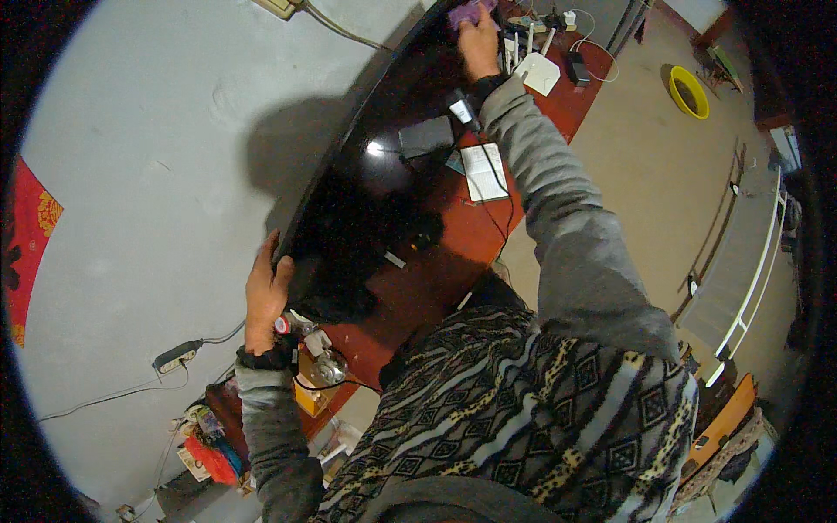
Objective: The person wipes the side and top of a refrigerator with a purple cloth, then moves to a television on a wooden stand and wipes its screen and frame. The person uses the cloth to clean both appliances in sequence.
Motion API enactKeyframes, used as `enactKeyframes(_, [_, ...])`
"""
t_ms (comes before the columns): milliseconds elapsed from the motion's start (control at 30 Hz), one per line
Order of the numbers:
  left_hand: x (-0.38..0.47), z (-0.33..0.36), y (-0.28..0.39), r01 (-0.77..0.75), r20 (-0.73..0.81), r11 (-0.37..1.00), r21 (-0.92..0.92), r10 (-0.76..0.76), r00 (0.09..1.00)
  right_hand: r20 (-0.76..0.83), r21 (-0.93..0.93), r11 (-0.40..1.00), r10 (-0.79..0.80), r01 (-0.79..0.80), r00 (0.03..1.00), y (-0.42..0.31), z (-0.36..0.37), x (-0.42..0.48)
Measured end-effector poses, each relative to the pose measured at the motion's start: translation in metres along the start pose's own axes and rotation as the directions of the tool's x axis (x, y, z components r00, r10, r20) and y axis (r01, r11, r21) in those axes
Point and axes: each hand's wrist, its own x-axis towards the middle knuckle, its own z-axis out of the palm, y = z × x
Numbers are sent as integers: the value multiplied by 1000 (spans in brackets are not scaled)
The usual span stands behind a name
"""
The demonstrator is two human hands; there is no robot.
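Note:
A large flat television (366, 176) with a glossy dark screen stands on a red table (480, 219) against the wall. My left hand (267, 294) grips the edge of its frame at the lower left, thumb on the near side. At the top, my right hand (478, 49) presses a purple cloth (472, 13) against the other end of the television. The screen reflects a bright light. Below it on the table lie an open booklet (484, 172) with a black cable across it. A black-and-white object (463, 112) is near my right wrist.
A white router (539, 73) with antennas and a black adapter (578, 69) sit beside my right forearm. Glass jars (328, 367) stand near my left wrist. A yellow basin (688, 92) is on the floor; a folding bed (732, 261) stands at right.

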Motion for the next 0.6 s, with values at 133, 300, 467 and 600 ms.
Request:
enactKeyframes(133, [0,-1,6,95,44,995,25,-96,994,-143,-128,985,101,-120,985,47,-32,22])
enactKeyframes(300, [-1,-3,8,85,39,995,50,-87,995,-210,-352,930,31,-105,977,98,-58,23])
enactKeyframes(467, [-1,-3,16,76,55,997,-18,-74,996,-263,-371,919,37,-136,964,119,-68,6])
enactKeyframes(600, [-2,-4,22,58,57,996,-67,-54,997,-290,-384,908,51,-166,956,140,-80,-9])
